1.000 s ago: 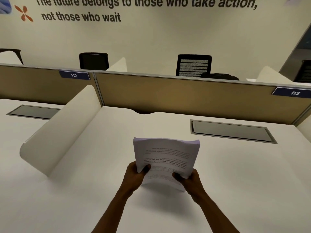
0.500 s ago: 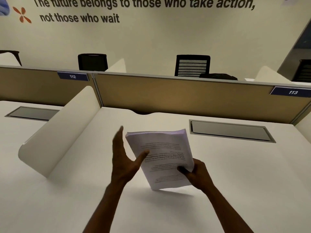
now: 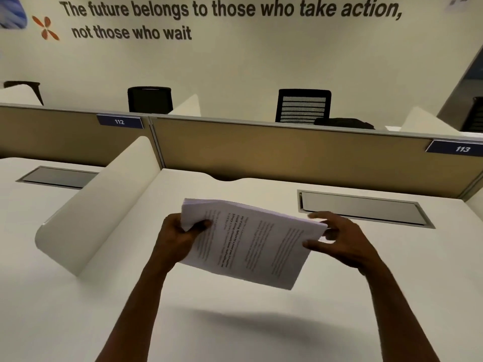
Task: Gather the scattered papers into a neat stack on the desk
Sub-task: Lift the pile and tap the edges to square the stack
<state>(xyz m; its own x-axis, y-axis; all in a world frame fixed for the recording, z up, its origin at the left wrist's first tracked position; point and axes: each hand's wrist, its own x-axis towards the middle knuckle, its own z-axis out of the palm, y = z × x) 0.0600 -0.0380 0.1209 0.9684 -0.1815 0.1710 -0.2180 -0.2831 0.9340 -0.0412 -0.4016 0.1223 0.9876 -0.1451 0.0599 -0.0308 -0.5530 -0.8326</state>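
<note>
So the left hand (image 3: pixel 180 236) is clamped on the near-left corner of the paper stack (image 3: pixel 251 244), thumb on top of the printed page and the fingers tucked under where I can't see them. Between the two hands the whole stack hangs in the air above the counter (image 3: pixel 104 309), tilted, far-left corner highest and the near-right corner drooping toward the camera. Its shadow sits on the counter below, so nothing is touching down yet.

Handling-wise, I'd guess this is a fairly thick wad of loose sheets. Not heavy, but floppy and slick sheet against sheet. The far-left corner already looks a bit fanned, layers showing, so the edges aren't flush. A one-corner pinch lets the sheets slide over each other, and if the grip eases the bottom ones could shed out.

The right hand (image 3: pixel 337 241) is on the right short edge, thumb pressing the top sheet, fingers spread and curled behind the edge. Looks more like steadying than a hard clamp, though it's blurry there.

Best bet in my opinion: take it by both short edges, palms in, and stand it on a long edge to tap it square. No stray papers show on the counter around the hands.
</note>
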